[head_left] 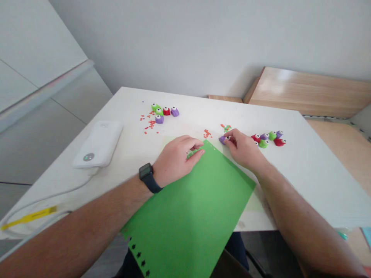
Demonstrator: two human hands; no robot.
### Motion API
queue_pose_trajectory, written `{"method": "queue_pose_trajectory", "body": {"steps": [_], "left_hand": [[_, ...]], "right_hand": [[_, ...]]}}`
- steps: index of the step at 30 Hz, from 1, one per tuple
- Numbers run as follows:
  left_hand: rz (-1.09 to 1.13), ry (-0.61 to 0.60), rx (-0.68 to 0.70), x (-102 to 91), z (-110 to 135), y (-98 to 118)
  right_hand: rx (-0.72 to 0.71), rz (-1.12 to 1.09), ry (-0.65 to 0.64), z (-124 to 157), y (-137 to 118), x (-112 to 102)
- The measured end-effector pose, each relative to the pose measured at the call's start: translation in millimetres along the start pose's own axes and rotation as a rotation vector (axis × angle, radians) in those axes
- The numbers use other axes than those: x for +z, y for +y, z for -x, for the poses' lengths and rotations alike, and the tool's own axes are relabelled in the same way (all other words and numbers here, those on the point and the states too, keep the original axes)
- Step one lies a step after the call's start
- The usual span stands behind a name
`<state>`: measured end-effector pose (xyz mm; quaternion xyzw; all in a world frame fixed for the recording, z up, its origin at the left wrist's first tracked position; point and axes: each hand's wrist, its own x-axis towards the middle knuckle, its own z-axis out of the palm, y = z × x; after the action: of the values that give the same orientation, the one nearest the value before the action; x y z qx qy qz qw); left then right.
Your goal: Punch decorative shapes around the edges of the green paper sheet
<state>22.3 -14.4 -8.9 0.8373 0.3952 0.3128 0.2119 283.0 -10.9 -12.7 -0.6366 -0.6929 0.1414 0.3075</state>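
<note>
Where the green sheet [188,208] overhangs the table [304,173] edge at 6 o'clock, a row of small star-shaped holes [137,253] runs along its near left margin. It lies flat and diagonal, and looks thin, light and bendy; it would likely crease if lifted by one corner, so an edge held near the working point seems the better hold. The left hand [176,159], with a dark watch [148,177] on the wrist, lies on the sheet's far left edge, fingers curled over something small and green; whether it grips or only presses, I cannot tell. At the sheet's far corner, about 1 o'clock, the right hand [243,148] pinches a purple punch [222,139] between thumb and fingertips. That punch looks like hard, smooth plastic, light and a little slippery, best taken by its sides with the thumb on top. Just beyond the right hand, at 2 o'clock, five or six more punches [268,138] in red, purple and green sit bunched together. Red scraps [207,134] lie near the sheet's corner at 12 o'clock. Out at 9 o'clock rests a white power bank [100,143] whose cable [43,199] trails toward the near left edge. Farther off, at 11 o'clock, stand another four or five punches [164,112] with more red scraps [150,123] beside them.
</note>
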Motion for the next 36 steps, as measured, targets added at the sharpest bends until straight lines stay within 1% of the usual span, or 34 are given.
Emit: {"method": "queue_pose_trajectory", "body": {"steps": [3, 4, 6, 7, 8, 10, 12, 13, 17, 18, 21, 22, 23, 26, 27, 28, 31, 32, 34, 36], "left_hand": [[-0.009, 0.002, 0.012, 1.1, 0.3, -1.7], [-0.012, 0.001, 0.015, 1.1, 0.1, -1.9], [-0.012, 0.003, 0.018, 1.0, -0.3, -2.0], [-0.012, 0.004, 0.016, 0.9, -0.5, -2.0], [-0.011, 0.004, 0.014, 0.8, -0.7, -1.9], [-0.013, 0.003, 0.009, 0.8, -1.1, -2.0], [-0.016, -0.002, 0.007, 0.8, -1.1, -2.2], [-0.016, -0.003, 0.006, 0.9, -1.0, -2.3], [-0.014, -0.021, -0.002, 1.2, -0.3, -2.9], [-0.019, -0.025, -0.007, 1.2, -0.2, -3.0], [-0.045, -0.037, -0.027, 0.5, -0.5, -3.2], [-0.053, -0.043, -0.034, 0.2, -0.5, -3.5], [-0.059, -0.047, -0.039, 0.0, -0.5, -3.9], [-0.078, -0.053, -0.059, -0.4, 0.0, -5.7], [-0.086, -0.054, -0.066, -0.4, 0.2, -6.3], [-0.096, -0.055, -0.071, -0.5, 0.4, -6.8], [-0.123, -0.077, -0.089, -1.2, 0.5, -6.9], [-0.129, -0.091, -0.098, -1.6, 0.4, -6.6], [-0.143, -0.125, -0.116, -2.4, 0.0, -5.5], [-0.163, -0.158, -0.121, -3.2, -0.2, -4.5]], "right_hand": [[-0.011, 0.104, 0.020, -1.2, 3.4, -2.3], [-0.016, 0.120, 0.011, -1.3, 3.4, -2.7], [-0.025, 0.141, -0.049, -1.2, 3.2, -3.0], [-0.019, 0.137, -0.054, -1.0, 3.1, -2.9], [-0.004, 0.121, -0.028, -0.8, 3.1, -2.8], [0.020, 0.063, 0.072, -0.2, 3.0, -2.5], [0.017, 0.018, 0.139, 0.3, 2.5, -2.3], [0.002, 0.020, 0.131, 0.5, 2.1, -2.2], [-0.056, 0.116, -0.038, 0.8, 1.2, -2.2], [-0.048, 0.121, -0.037, 0.7, 1.3, -2.5], [0.007, 0.073, 0.092, 0.4, 1.8, -3.8], [0.018, 0.065, 0.115, 0.3, 1.9, -4.2], [0.018, 0.070, 0.101, 0.2, 1.8, -4.4], [-0.016, 0.139, -0.050, 0.2, 1.1, -4.4], [-0.019, 0.156, -0.075, 0.2, 0.8, -4.3], [-0.015, 0.157, -0.069, 0.2, 0.8, -4.2], [0.037, 0.081, 0.045, -0.1, 2.4, -4.2], [0.054, 0.040, 0.062, -0.5, 3.5, -4.0], [0.093, -0.067, 0.053, -1.6, 6.0, -3.1], [0.143, -0.223, 0.020, -2.8, 7.3, -1.8]]}}
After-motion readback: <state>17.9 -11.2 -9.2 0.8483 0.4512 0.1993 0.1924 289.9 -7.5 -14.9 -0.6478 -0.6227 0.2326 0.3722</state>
